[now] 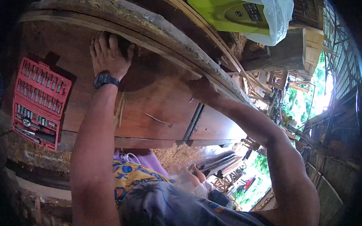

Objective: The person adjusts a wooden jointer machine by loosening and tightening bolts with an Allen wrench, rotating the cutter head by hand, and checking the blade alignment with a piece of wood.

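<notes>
My left hand (109, 55), with a black wristwatch (107, 79) on its wrist, lies palm down on a reddish-brown wooden panel (157, 110). Its fingers are spread, and a dark patch beside the thumb may be shadow or an object; I cannot tell. Farther right, my right hand (203, 89) rests at the panel beside the raised wooden edge (174, 45). Deep shadow hides its fingers and anything in them. Left of my left arm lies an open red socket set case (41, 100) holding rows of sockets and a ratchet.
A thin stick (158, 119) and a dark metal strip (193, 121) are on the panel. Beyond the raised edge sits a yellow-green container (225, 14) in a plastic bag (277, 18). Sawdust (176, 157) covers the ground. Another person's legs (196, 174) show below.
</notes>
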Tool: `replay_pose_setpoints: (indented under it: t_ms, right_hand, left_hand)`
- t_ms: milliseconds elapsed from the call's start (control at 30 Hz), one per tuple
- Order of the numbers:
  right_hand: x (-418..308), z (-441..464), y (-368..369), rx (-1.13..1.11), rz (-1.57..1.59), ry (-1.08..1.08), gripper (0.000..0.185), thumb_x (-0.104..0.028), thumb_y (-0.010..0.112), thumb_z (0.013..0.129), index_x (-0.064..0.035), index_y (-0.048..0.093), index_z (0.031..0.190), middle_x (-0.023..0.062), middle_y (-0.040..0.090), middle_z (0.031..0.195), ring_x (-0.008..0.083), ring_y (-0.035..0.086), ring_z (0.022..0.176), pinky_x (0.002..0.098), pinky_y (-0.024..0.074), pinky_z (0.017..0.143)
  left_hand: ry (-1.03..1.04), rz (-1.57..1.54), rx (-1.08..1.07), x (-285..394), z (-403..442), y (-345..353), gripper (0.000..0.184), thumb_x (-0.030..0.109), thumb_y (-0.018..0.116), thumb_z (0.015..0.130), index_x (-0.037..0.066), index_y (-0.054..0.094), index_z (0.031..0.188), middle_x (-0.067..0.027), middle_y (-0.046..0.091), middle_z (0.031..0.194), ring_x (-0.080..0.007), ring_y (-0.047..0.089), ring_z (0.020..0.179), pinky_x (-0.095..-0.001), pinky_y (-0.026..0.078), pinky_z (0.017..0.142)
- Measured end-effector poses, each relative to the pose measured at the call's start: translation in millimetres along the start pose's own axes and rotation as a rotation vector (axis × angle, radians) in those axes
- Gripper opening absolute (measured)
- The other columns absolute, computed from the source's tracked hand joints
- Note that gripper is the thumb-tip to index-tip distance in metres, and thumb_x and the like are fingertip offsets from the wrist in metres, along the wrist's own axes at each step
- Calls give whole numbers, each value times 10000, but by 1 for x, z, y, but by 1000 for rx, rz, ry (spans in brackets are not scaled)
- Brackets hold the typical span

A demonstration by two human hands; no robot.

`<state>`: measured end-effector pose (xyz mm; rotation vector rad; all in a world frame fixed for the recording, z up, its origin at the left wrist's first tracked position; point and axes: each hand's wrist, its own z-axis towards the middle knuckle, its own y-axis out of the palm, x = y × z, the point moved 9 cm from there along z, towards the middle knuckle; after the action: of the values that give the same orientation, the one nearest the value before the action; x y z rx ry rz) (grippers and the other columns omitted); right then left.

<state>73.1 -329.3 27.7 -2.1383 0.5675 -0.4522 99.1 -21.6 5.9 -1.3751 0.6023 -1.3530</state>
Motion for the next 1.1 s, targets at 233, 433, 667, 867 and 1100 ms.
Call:
replay_pose_setpoints:
  t_ms: [233, 433, 667, 867, 1100]
  right_hand:
    - [-4, -7, 3, -30, -107, -58, 553, -112, 585, 868, -30, 448, 1397, 186, 685, 828, 324, 699, 751, 507, 522, 818]
    - [-9, -2, 5, -111, -119, -80, 542, -121, 580, 862, -21, 461, 1381, 184, 680, 865, 310, 690, 746, 504, 507, 840]
    - [8, -1, 41, -227, 217, 4, 366, -163, 539, 928, -41, 548, 1273, 208, 629, 1152, 317, 644, 1052, 514, 502, 902]
    - [19, 14, 72, -226, 446, 160, 431, -223, 539, 952, -81, 489, 1356, 227, 586, 1270, 334, 638, 1111, 513, 520, 929]
    - [20, -2, 44, -357, 444, 311, 496, -270, 559, 956, -115, 447, 1414, 209, 562, 1339, 325, 638, 1137, 501, 509, 967]
  left_hand:
    - [-1, -2, 33, 0, 1, -1, 682, 556, 586, 891, 39, 450, 1314, -249, 440, 1404, -437, 406, 1340, -589, 318, 1119]
    - [-16, 31, -2, -1, -2, 1, 690, 562, 587, 890, 54, 458, 1338, -258, 426, 1429, -440, 414, 1334, -576, 317, 1128]
    - [9, 74, -29, 0, -1, 3, 689, 573, 584, 893, 50, 466, 1324, -260, 448, 1404, -442, 422, 1322, -572, 321, 1123]
    - [15, 89, -23, 0, 1, 3, 707, 594, 567, 903, 37, 466, 1327, -260, 444, 1410, -439, 414, 1332, -576, 316, 1122]
    - [25, 34, 29, -1, -1, 2, 708, 606, 561, 901, 47, 466, 1327, -262, 427, 1429, -444, 406, 1342, -591, 300, 1127]
